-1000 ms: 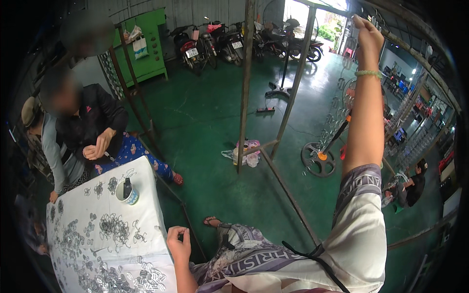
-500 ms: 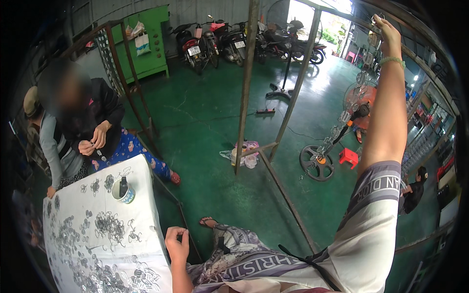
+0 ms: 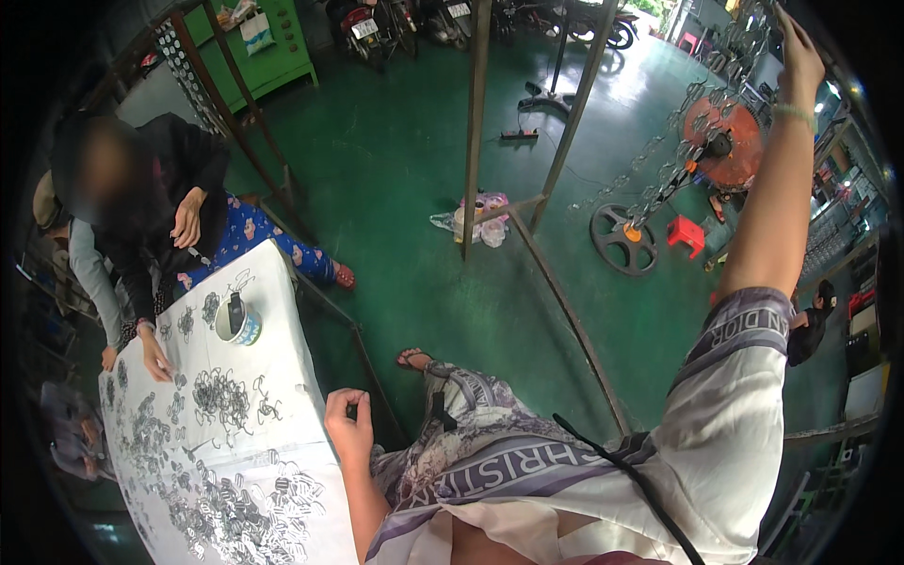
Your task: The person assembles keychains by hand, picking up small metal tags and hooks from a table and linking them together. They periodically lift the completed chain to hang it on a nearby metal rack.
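My left hand hovers at the near edge of the white table, its fingers curled with thumb and forefinger pinched together; anything between them is too small to make out. Small grey metal clips lie scattered and heaped over the table. My right hand is stretched high overhead at the upper right. It reaches among strands of hanging metal pieces on a rack. Its grip is hidden by the angle.
A person in dark clothes sits across the table with one hand on the clips. A cup stands on the table. Metal frame posts, an orange fan, a red stool, a green cabinet and parked motorbikes stand on the green floor.
My right arm stays raised and has shifted rightward. My left hand has lifted slightly at the table edge. The person opposite has lowered one hand onto the clips.
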Motion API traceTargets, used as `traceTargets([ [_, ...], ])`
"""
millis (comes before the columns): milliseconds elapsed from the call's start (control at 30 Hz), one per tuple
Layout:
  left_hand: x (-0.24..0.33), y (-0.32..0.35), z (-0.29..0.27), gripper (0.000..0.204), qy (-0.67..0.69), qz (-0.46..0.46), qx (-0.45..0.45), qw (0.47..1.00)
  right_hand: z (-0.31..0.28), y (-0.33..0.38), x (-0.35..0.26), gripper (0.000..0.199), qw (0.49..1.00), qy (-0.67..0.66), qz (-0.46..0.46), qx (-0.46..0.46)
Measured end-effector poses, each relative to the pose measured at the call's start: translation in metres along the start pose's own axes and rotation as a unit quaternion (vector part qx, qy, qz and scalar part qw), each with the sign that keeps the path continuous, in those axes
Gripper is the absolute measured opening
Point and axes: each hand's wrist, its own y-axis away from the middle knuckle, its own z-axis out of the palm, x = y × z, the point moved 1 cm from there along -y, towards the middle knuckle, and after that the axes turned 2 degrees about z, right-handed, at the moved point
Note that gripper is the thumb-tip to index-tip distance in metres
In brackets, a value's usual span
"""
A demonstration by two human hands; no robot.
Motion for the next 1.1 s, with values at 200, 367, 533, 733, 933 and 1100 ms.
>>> traceTargets([
  [200,-0.008,0.005,0.003,0.007,0.013,-0.04,-0.012,0.999,-0.071,0.127,0.112,0.041,0.996,0.071,0.039,-0.035],
  [367,-0.011,0.005,0.004,0.006,0.019,-0.04,-0.018,0.999,-0.139,0.298,0.21,0.027,0.966,0.186,0.128,-0.123],
  [533,-0.003,0.001,0.011,0.006,0.023,-0.042,-0.036,0.998,-0.179,0.424,0.238,0.037,0.902,0.128,0.335,-0.241],
  [733,-0.001,0.001,0.016,0.005,0.001,-0.007,-0.048,0.999,-0.14,0.475,0.238,0.054,0.858,0.113,0.357,-0.351],
  [933,0.008,0.005,0.011,0.007,-0.002,-0.039,-0.036,0.999,-0.098,0.507,0.256,0.031,0.873,0.095,0.363,-0.313],
  [1100,-0.005,0.014,0.005,0.005,-0.014,-0.045,-0.029,0.998,-0.084,0.517,0.236,0.028,0.866,0.112,0.385,-0.299],
])
